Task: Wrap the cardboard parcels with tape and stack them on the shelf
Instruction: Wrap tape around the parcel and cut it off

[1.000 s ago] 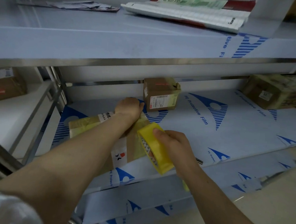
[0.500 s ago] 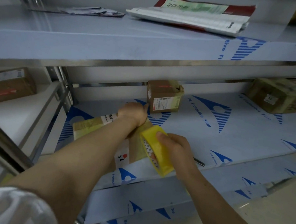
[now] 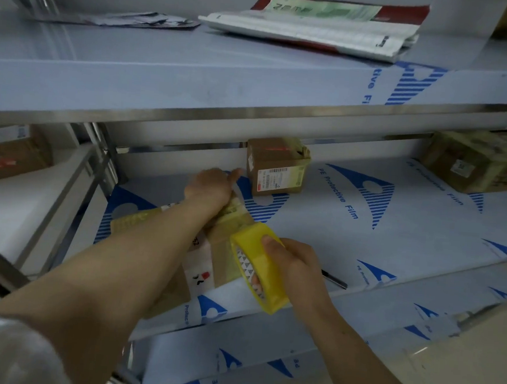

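Item: parcel (image 3: 225,250), flat cardboard, partly bound in yellowish tape, white label on the near face; located at the front left of the middle shelf (image 3: 407,241), largely covered by the left forearm (image 3: 139,259). Left hand (image 3: 209,185): laid on the parcel's far end, thumb extended toward the small parcel (image 3: 274,172) standing just behind; the fingers are hidden past the far edge, so grip or plain press cannot be told. Right hand (image 3: 293,263): clasped round the tape roll (image 3: 259,264), thumb over the yellow outer face, fingers passed through the core; the roll is held on edge at the parcel's near right side. A run of tape appears to be drawn from roll to parcel top. Hazards, as judged: (1) should the roll be pulled while the far end is only lightly pressed, the parcel may be dragged toward the shelf's front edge, near which it lies, and tipped off; (2) tape drawn at an angle may be creased, stuck to itself, or laid askew; (3) slack tape may be caught on the shelf surface; (4) the small parcel may be knocked if the left hand is slid forward; (5) the slim dark object (image 3: 333,278) beside the right wrist, kind not determinable, may be swept off. Also held: taped parcel (image 3: 473,162), far right, well apart.
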